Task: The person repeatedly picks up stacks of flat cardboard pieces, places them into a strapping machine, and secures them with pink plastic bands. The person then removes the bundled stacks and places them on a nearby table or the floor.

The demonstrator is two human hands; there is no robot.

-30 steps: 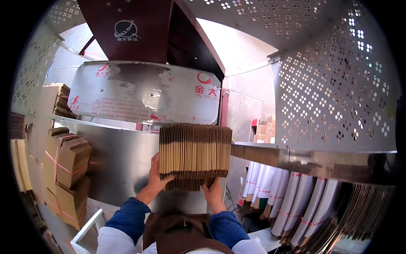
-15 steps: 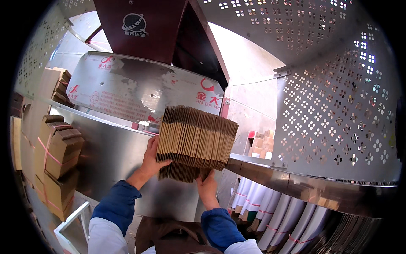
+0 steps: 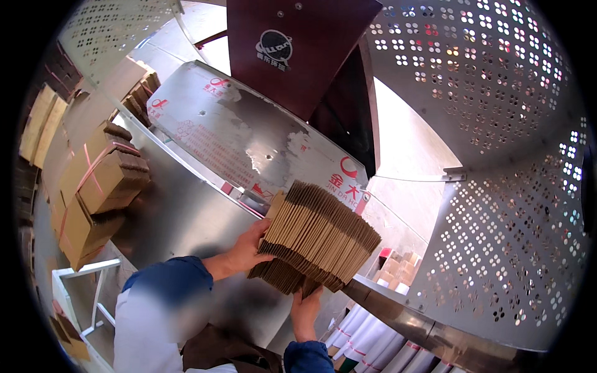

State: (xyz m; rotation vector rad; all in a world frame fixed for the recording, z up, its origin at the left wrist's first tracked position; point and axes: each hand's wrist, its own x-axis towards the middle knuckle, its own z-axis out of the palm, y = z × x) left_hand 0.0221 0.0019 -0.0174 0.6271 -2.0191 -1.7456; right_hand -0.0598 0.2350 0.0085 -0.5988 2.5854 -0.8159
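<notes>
One cardboard stack of thin pieces – too many to count – was tilted above one steel table, between two hands. The left hand clasped its left end; the right hand pinched its near edge, some fingers hidden. Two pink-strapped bundles stood leftward.

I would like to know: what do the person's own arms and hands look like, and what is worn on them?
The left hand and the right hand are bare down to the grip, with no gloves visible. Dark blue cuffs are worn on both arms; on the left, a whitish sleeve shows above, partly blurred.
</notes>
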